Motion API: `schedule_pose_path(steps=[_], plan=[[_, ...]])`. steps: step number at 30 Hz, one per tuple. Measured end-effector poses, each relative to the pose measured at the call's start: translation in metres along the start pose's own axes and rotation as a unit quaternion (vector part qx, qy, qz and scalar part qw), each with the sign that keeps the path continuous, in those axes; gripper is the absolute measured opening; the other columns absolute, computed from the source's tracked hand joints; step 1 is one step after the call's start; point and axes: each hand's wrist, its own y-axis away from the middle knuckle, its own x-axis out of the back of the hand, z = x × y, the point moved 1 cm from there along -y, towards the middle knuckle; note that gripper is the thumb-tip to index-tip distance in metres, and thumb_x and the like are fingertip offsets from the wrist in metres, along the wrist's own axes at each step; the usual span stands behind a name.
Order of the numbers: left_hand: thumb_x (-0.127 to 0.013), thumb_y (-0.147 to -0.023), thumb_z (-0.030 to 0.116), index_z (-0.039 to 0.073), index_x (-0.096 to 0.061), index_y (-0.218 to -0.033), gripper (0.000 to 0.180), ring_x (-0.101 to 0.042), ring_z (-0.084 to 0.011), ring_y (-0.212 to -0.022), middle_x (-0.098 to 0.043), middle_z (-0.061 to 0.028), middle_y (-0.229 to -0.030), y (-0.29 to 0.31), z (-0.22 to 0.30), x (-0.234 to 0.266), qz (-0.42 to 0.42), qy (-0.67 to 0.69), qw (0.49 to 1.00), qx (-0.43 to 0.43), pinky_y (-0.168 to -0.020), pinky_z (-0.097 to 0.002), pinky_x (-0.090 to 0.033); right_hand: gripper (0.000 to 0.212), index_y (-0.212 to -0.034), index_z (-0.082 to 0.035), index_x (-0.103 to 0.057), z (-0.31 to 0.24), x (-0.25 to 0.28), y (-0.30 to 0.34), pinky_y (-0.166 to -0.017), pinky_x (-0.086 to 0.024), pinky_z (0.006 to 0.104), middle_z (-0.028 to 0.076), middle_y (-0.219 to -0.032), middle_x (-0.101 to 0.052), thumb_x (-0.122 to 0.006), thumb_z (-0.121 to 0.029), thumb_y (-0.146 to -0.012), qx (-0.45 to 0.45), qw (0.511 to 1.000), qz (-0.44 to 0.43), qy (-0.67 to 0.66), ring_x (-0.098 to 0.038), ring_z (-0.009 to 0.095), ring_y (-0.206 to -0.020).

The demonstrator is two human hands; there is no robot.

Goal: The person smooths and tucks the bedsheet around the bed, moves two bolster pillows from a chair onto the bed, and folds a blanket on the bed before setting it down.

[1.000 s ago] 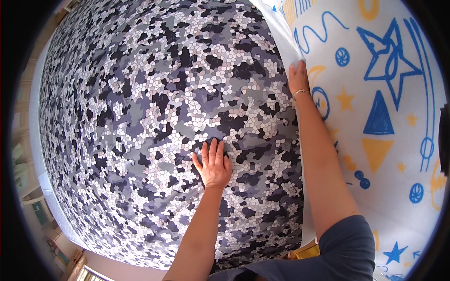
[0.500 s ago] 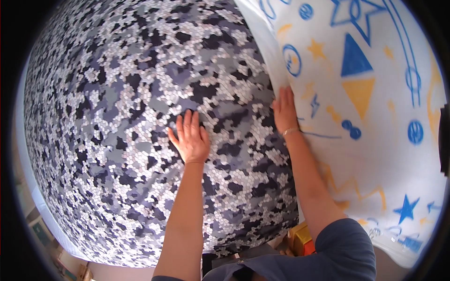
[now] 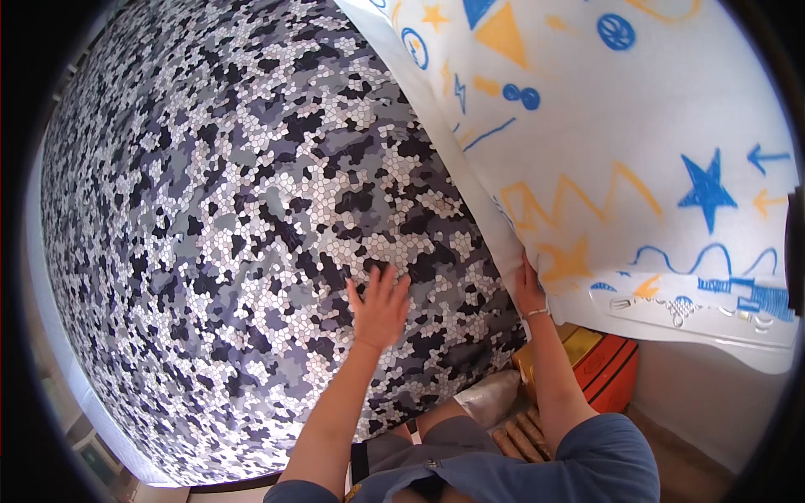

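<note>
A sheet [image 3: 277, 218] in a black, grey and white camouflage pattern spreads over the wide surface in front of me, with small wrinkles near its middle. Over its lower middle is my left hand [image 3: 381, 310], empty, with fingers spread and slightly blurred; whether it presses on the cloth I cannot tell. My right hand [image 3: 530, 289] reaches into the sheet's right edge, where it meets a white panel [image 3: 587, 109] drawn with blue and yellow shapes. Its fingers point away from me, stretched out and partly hidden along that seam. A thin bracelet circles the right wrist.
Beneath the panel's lower corner stand a yellow box [image 3: 579, 344] and a red-orange box [image 3: 608, 369]. A clear plastic bag [image 3: 493, 396] and brown rolled items [image 3: 520, 434] lie beside my right forearm. A pale border [image 3: 80, 394] runs along the sheet's left side.
Both hands have come nearer to me, the left also shifting right over the sheet, the right sliding down along the panel seam. My view has turned, bringing boxes and bag into sight.
</note>
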Motion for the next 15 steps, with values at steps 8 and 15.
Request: schedule_pose_path(steps=[8, 15], plan=[[-0.044, -0.081, 0.028, 0.018, -0.039, -0.121, 0.041, -0.023, -0.0249, -0.121, -0.031, -0.0029, -0.129, 0.038, 0.005, -0.014, -0.008, 0.007, 0.999, -0.043, -0.094, -0.0561, -0.009, 0.041, -0.121, -0.010, -0.037, -0.019, 0.034, 0.028, -0.076, -0.039, 0.0410, 0.020, -0.097, -0.054, -0.042, -0.017, -0.081, 0.107, 0.994, -0.006, -0.021, -0.050, 0.035, -0.089], [-0.042, -0.083, 0.030, 0.023, -0.038, -0.122, 0.039, -0.020, -0.0220, -0.123, -0.029, -0.0001, -0.131, 0.061, -0.017, -0.007, -0.023, -0.029, 0.999, -0.019, -0.095, -0.0563, -0.011, 0.044, -0.121, -0.008, -0.034, 0.023, 0.021, 0.013, -0.087, -0.036, 0.0393, 0.018, -0.119, -0.041, -0.042, -0.024, -0.081, -0.076, 0.988, -0.117, 0.069, -0.040, 0.034, -0.107]])
